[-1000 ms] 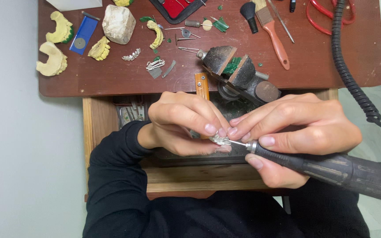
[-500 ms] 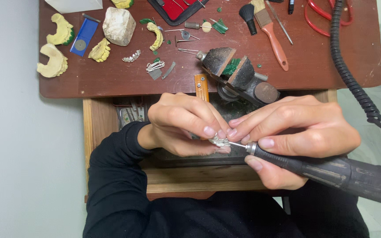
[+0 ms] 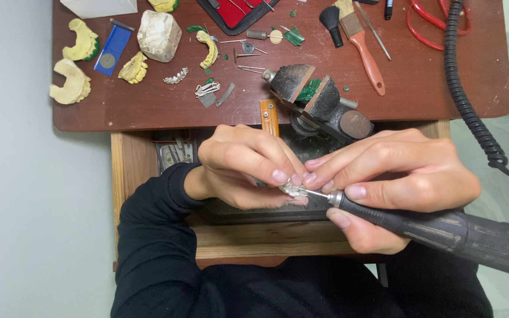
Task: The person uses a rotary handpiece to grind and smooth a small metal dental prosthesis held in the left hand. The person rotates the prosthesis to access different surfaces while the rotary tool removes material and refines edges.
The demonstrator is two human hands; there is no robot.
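Silvery metal piece (image 3: pixel 293 189) in left hand's (image 3: pixel 244 168) pinched grip, rotary handpiece (image 3: pixel 437 231) in right hand's (image 3: pixel 393 179).

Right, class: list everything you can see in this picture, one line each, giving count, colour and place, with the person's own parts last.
Small metal piece: one, silver, pinched in the left fingertips.
Rotary handpiece: one, black, held in the right hand, its tip on the metal piece.
Coiled cable: one, black, right side of the bench.
Bench vise: one, dark with green inside, bench middle.
Plaster casts: about six, pale yellow, bench left.
Stone block: one, whitish, top left.
Paintbrush: one, orange handle, top right.
Workbench: one, reddish brown.
Left hand: holds the metal piece.
Right hand: grips the handpiece.
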